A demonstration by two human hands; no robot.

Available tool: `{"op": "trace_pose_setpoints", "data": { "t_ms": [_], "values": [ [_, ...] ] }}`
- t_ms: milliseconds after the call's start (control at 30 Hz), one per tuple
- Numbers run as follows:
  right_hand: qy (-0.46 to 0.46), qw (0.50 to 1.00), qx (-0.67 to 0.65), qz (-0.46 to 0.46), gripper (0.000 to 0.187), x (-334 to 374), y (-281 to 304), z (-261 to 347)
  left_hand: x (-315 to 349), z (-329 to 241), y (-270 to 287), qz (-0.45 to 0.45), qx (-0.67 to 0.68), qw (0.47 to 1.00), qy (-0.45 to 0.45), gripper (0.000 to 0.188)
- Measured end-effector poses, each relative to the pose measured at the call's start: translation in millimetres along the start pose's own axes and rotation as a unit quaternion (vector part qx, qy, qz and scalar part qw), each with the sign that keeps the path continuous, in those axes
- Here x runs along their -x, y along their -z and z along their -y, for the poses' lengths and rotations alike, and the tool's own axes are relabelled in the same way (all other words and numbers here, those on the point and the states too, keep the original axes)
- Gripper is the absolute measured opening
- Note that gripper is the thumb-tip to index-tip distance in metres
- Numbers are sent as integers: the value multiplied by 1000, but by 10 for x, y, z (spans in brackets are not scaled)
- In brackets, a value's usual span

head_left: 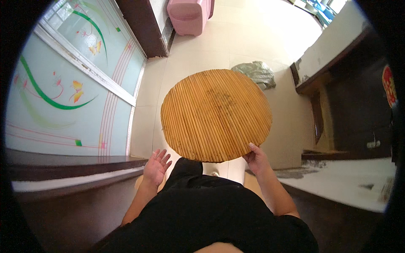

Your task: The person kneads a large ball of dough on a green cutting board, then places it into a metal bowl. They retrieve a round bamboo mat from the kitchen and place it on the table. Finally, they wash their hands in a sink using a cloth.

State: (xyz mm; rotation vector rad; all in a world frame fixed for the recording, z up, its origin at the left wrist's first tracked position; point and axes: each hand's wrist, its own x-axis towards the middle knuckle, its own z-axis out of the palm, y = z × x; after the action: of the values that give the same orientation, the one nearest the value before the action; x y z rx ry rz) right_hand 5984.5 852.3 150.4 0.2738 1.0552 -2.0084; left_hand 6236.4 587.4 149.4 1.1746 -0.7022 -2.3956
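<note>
A round mat of thin bamboo slats (216,114) is held out flat in front of me, above the tiled floor. My right hand (256,160) grips its near right rim, thumb on top. My left hand (156,167) hangs free below the mat's near left edge, fingers spread, palm up, touching nothing. My black clothing fills the bottom of the view.
A glass sliding door with green and orange flower patterns (71,84) runs along the left. A pink stool (188,16) stands at the far end. A grey crumpled bag (257,74) lies on the floor beside a dark wooden cabinet (337,92). A pale counter (350,181) is at right.
</note>
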Motion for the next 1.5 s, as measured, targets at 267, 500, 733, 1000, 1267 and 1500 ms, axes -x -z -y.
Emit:
{"op": "trace_pose_setpoints", "data": {
  "t_ms": [267,500,733,1000,1267,1500],
  "values": [
    [24,997,-43,-64,35,-1756,-294,831,-1750,-836,-833,80,28,996,32,34],
    [99,988,-70,-97,29,-2718,-488,1821,-3255,-1906,-2828,200,-105,973,51,32],
    [123,962,-119,-212,32,-4418,-590,2501,-4998,-2121,-3921,215,-108,962,126,30],
    [86,969,-88,-214,16,-6302,-1235,4037,-6533,-2886,-5188,122,-143,973,135,25],
    [103,972,-98,-188,17,-8112,-1618,5543,-8219,-3050,-6337,73,-74,985,135,26],
    [105,953,-168,-230,16,-9260,-1618,6585,-10120,-3393,-8068,159,-117,959,202,25]
  ]
}}
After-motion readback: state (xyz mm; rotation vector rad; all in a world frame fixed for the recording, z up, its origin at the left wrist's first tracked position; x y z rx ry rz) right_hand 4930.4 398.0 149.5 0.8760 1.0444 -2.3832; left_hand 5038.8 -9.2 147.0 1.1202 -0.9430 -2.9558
